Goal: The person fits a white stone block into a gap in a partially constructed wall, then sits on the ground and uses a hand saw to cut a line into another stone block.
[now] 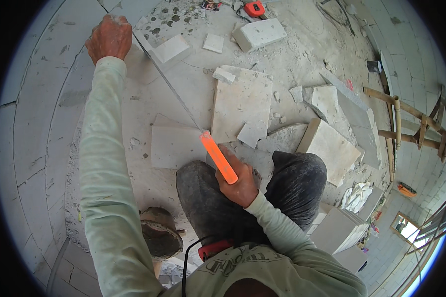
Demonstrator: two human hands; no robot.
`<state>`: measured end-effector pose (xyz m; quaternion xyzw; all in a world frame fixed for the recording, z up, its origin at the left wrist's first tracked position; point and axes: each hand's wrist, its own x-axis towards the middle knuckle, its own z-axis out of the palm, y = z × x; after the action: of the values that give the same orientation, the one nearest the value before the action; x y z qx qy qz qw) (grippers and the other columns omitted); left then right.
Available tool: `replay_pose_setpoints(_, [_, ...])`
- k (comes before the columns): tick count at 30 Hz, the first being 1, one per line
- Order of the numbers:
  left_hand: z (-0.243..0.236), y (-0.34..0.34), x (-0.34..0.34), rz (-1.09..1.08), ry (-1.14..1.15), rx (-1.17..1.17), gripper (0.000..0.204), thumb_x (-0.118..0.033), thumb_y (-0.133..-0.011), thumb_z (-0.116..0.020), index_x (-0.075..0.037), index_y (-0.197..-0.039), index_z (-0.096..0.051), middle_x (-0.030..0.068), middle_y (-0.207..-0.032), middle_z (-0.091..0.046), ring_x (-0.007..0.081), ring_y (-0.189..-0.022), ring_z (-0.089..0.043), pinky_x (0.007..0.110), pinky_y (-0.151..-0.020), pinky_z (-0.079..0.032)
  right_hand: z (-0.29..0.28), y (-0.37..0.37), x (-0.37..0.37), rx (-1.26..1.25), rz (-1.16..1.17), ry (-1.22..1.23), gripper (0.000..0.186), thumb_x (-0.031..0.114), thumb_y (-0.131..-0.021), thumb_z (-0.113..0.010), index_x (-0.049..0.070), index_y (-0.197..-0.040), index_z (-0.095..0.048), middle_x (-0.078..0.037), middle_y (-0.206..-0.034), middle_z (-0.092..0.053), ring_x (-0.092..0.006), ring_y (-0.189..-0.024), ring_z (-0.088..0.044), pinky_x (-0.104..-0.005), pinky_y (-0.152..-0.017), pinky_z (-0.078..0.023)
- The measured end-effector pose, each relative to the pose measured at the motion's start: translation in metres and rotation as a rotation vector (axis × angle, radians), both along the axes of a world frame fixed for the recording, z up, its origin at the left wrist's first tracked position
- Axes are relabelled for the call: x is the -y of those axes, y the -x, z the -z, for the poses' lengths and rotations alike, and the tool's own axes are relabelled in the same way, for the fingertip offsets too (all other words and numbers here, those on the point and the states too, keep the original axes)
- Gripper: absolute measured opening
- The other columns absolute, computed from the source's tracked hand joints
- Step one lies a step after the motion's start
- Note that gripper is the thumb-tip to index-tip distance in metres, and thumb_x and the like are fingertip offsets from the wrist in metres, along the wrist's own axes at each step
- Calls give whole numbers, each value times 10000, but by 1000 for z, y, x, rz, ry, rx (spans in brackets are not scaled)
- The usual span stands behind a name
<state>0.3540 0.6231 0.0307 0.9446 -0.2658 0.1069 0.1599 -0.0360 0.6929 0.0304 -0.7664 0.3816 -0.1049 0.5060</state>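
My right hand (239, 180) is wrapped round the orange handle (219, 157) of a hand saw, in front of my knees. The saw's thin blade (168, 81) shows nearly edge-on and slants up to the far left. Its far end comes close to my left hand (110, 39), which is stretched out along the block wall (54, 99). The left fingers are curled into a fist, and what they grip, if anything, is hidden. Just right of the blade's far end lies a small white block (172, 48). A flat pale slab (173, 143) lies below the blade.
A larger slab (243, 101) and broken block pieces (332, 143) cover the floor ahead and right. A mortar-crusted bucket (161, 235) stands by my left leg. A red tool (254, 9) lies beyond a white block (260, 34). Wooden poles (406, 114) stand at the right wall.
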Motion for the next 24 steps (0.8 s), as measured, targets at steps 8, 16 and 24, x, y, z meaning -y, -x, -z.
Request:
replay_pose_setpoints(8, [4,4,0,31,36,65,351,-333,-897,-465,-47,-1002,-640,200,-992,-671,375,-964,-624,490,-923,-417,39,-69,39,-7,5,105,610,48,-742,-627,-43,-1317,-445,-231,-702,-622,-415,-655,-625,-440,-622,-513])
replay_pose_setpoints(16, [-8,1,1,-38,21,-4,339,-307,-892,-469,-39,-1000,-646,193,-998,-672,342,-1018,-610,482,-966,-389,10,26,-6,107,-27,135,578,9,-740,-621,-36,-1296,-472,-237,-718,-628,-419,-673,-628,-458,-626,-512])
replay_pose_setpoints(24, [12,-2,-3,-7,57,55,389,-330,-893,-459,-37,-1079,-635,202,-1026,-668,368,-1025,-607,477,-984,-381,24,-68,35,-51,17,-25,495,1,-770,-586,-46,-1257,-511,-240,-757,-632,-344,-698,-675,-355,-641,-518])
